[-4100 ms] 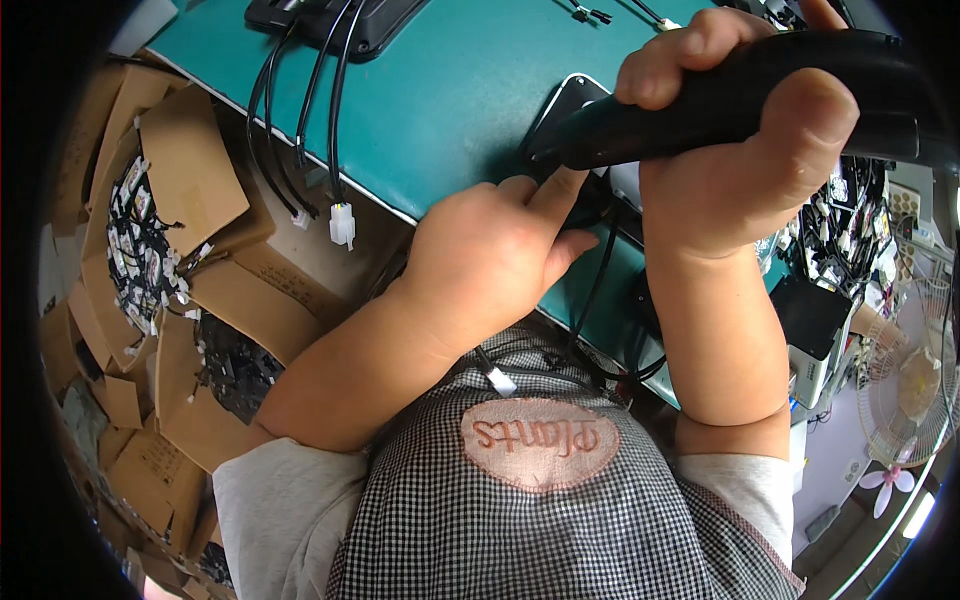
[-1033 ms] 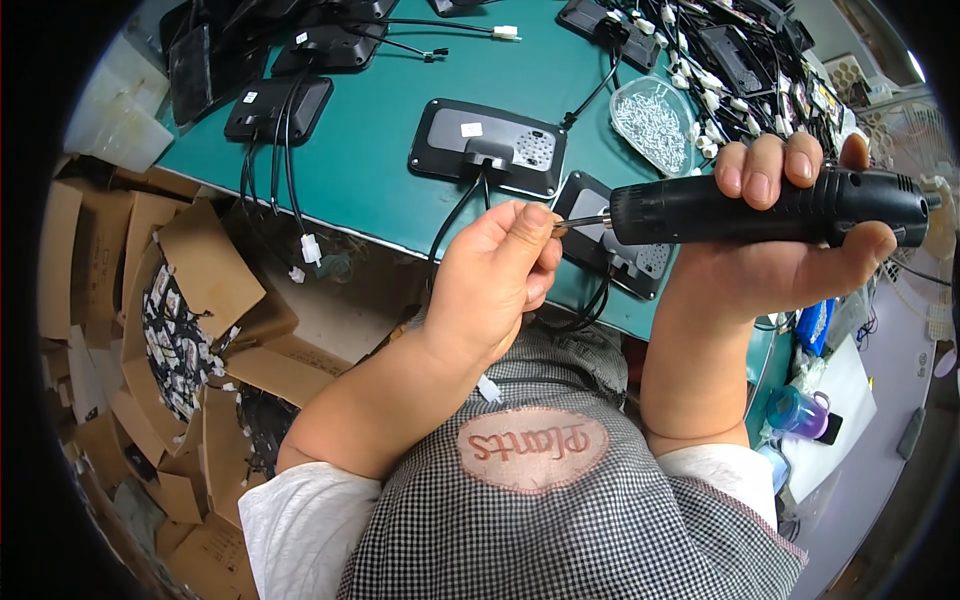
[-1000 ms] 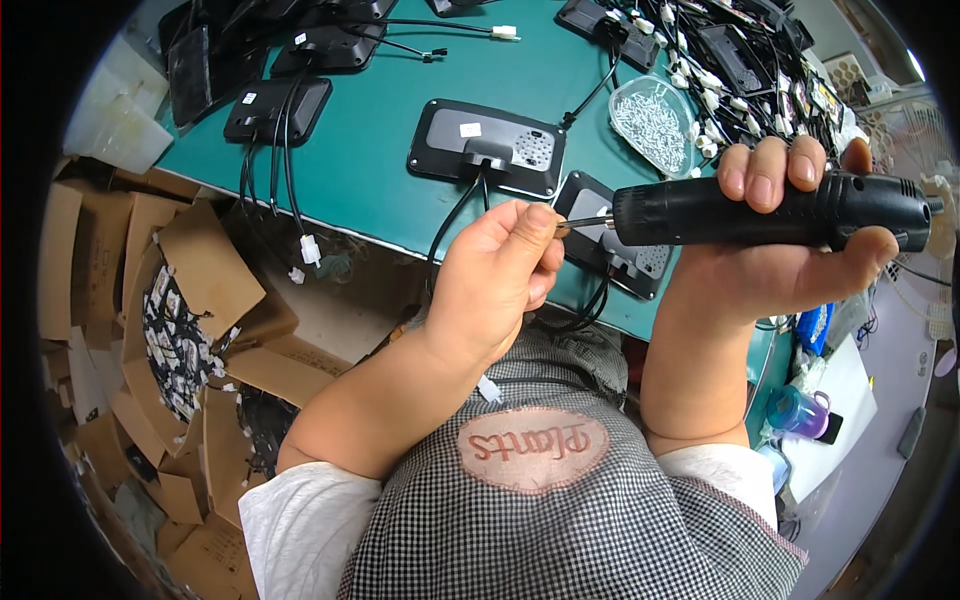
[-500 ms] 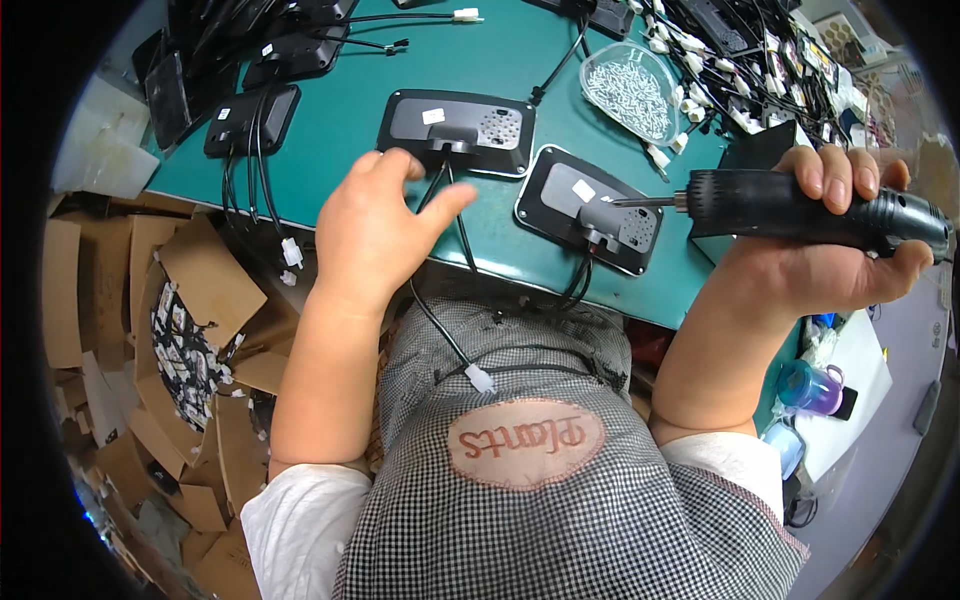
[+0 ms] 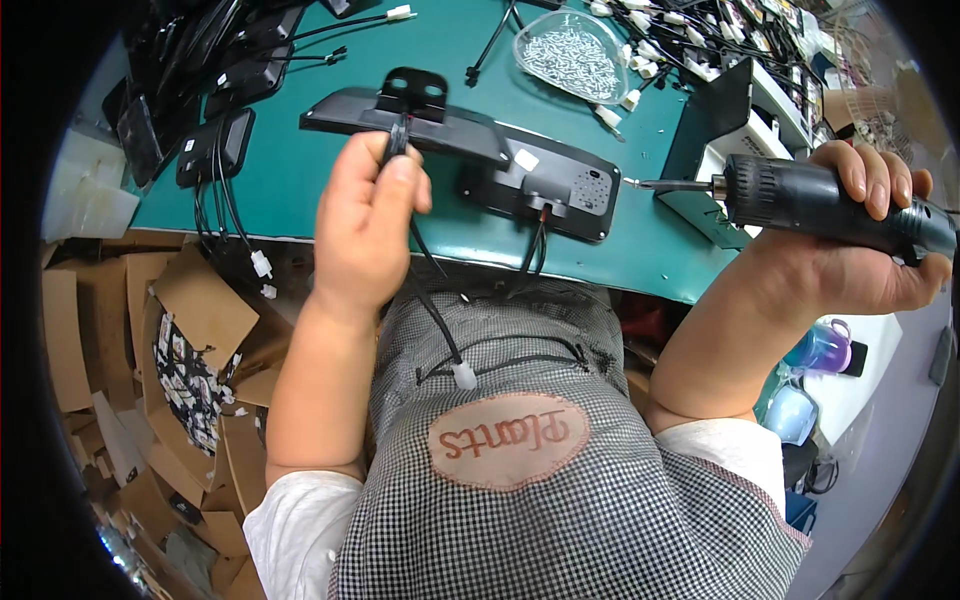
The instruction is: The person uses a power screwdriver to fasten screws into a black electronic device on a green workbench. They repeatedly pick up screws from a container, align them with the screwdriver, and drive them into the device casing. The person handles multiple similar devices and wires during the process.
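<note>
My left hand (image 5: 365,225) is closed in a pinch on the black cables (image 5: 398,137) of a flat black device housing (image 5: 345,107). This housing is tipped up, a black bracket (image 5: 412,92) standing on its upper edge, and it overlaps a second black housing (image 5: 590,188). The second one lies back up on the table, with a white label and cables hanging over the front edge. In my right hand (image 5: 850,230) is a black electric screwdriver (image 5: 800,200). Its bit points left, just off the second housing's right end; a small bright piece, apparently a screw, is at the tip.
A clear tub of screws (image 5: 570,62) stands behind the housings on the green table (image 5: 270,180). An open black box (image 5: 710,140) sits right, near heaped cables with white connectors (image 5: 650,50). More black housings (image 5: 215,148) lie left. Cardboard boxes (image 5: 205,310) are below left.
My left hand has closed on the left housing's cables and tipped that housing up. The screwdriver bit has gone from over the second housing to beyond its right end. The whole view has shifted.
</note>
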